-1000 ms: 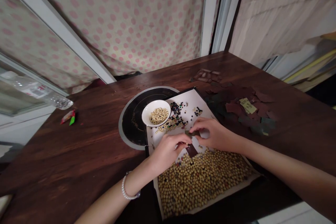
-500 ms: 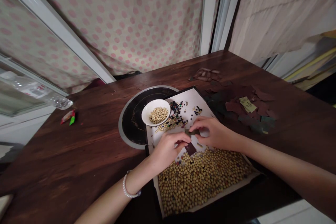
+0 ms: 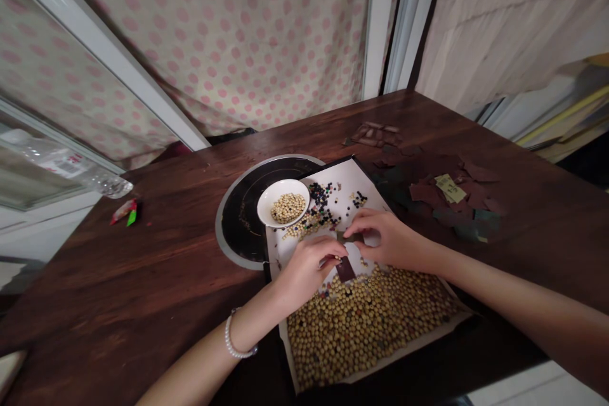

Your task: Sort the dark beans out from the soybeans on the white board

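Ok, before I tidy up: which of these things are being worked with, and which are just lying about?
In use: right hand pinching a dark scrap; left hand close beside it; paper-lined tray of soybeans and black beans; white bowl.
Lying about: pile of dark scraps, yellow note, plastic bottle, wrapper, round black hob.

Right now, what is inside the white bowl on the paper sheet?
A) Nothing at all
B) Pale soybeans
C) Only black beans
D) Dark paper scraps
B. The white bowl is filled with pale soybeans, while the dark beans lie outside it on the paper.
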A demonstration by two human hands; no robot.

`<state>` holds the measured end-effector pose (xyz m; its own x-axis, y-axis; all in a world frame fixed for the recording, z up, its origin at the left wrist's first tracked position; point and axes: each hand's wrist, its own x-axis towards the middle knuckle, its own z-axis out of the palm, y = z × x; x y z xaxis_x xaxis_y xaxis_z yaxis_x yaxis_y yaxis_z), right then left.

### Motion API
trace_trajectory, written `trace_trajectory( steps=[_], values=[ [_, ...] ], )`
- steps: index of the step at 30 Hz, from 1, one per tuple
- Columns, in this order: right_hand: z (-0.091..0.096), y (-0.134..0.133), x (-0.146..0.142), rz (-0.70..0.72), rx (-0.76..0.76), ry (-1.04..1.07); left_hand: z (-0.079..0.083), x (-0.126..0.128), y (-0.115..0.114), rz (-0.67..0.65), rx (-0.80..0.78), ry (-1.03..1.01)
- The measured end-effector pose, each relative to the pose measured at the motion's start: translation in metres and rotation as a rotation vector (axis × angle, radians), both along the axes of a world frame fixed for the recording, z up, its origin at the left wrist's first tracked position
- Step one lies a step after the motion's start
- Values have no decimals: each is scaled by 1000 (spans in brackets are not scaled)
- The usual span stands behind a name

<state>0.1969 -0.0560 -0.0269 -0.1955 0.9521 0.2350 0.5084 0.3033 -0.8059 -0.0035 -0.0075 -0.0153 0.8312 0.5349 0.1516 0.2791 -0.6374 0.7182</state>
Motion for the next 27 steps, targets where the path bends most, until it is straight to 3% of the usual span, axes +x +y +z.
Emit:
trace_trajectory(
  steps=[5,15,18,22,27],
  values=[
    [-2,0,1,-35,13,-6,0,0,0,23,0,-17],
    [1,-3,1,-66,-24,-106,-5,0,0,102,-214,-47],
    [1,-4,1,-19,3,-138,-6,0,0,115,-262,-61],
    [-2,-4,2,68,10,-77,-8,-1,0,138,-294,-74],
    [-2,-3,1,92,-95,67,-10,-1,0,146,-308,-79]
  ],
)
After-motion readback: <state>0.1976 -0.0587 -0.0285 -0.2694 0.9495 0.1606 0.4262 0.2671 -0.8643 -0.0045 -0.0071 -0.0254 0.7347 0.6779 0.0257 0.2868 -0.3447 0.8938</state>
